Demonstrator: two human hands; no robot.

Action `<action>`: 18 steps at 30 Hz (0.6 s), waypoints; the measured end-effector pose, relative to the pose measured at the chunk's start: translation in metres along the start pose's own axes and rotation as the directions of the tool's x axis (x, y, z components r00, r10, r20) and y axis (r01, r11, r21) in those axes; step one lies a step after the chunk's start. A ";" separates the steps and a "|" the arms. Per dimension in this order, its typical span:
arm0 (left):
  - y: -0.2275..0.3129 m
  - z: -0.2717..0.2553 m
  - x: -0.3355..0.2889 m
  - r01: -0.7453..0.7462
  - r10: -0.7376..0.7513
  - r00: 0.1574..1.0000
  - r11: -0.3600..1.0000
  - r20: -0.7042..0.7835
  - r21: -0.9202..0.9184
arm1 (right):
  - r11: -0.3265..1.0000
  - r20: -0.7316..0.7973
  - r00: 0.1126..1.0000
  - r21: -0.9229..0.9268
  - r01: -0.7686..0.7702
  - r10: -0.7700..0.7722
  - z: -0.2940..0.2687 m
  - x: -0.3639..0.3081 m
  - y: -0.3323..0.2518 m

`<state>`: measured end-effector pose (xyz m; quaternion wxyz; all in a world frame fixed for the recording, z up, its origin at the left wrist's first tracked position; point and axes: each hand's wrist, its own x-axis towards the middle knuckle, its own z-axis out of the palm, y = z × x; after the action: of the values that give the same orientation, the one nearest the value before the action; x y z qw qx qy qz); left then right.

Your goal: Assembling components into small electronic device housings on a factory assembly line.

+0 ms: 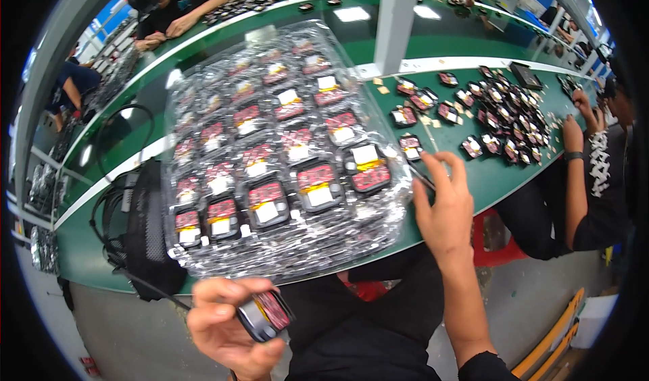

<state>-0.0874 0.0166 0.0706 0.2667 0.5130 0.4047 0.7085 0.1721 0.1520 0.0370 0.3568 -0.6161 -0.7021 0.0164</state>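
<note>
Our left hand grips a small black device near the plastic trays; our right hand, stretched forward, curls beside them, though we cannot quite tell whether it pinches the dark rod.

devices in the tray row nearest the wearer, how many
5, left to right: far-left device, second device, middle device, fourth device, far-right device. None in that row looks hidden.

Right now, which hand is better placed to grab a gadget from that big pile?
Probably the right hand: it's nearer the pile, while the left hand holds a gadget.
</note>
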 end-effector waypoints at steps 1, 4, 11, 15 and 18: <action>0.001 -0.006 0.016 -0.161 0.159 0.987 0.980 0.026 0.120 | 0.995 0.004 1.000 -0.103 -0.009 0.009 0.003 0.005 0.000; 0.013 -0.020 0.052 -0.302 0.334 0.943 0.844 0.007 0.444 | 0.973 0.122 0.987 -0.219 -0.075 0.104 0.002 0.012 -0.011; 0.010 -0.031 0.102 -0.012 0.088 0.992 0.770 -0.088 0.638 | 0.987 0.060 0.998 -0.160 -0.025 0.036 0.005 0.002 -0.004; 0.010 -0.034 0.111 0.077 -0.038 0.997 0.592 -0.068 0.802 | 0.987 0.070 0.996 -0.156 -0.038 0.049 0.005 0.003 -0.007; 0.008 -0.040 0.109 -0.050 0.001 0.998 0.483 0.057 0.874 | 0.989 0.071 0.997 -0.147 -0.031 0.042 0.005 0.003 -0.007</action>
<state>-0.1607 0.0871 0.1278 -0.0317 0.6004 0.6942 0.3957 0.1633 0.1546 0.0378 0.2841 -0.6521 -0.7028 -0.0054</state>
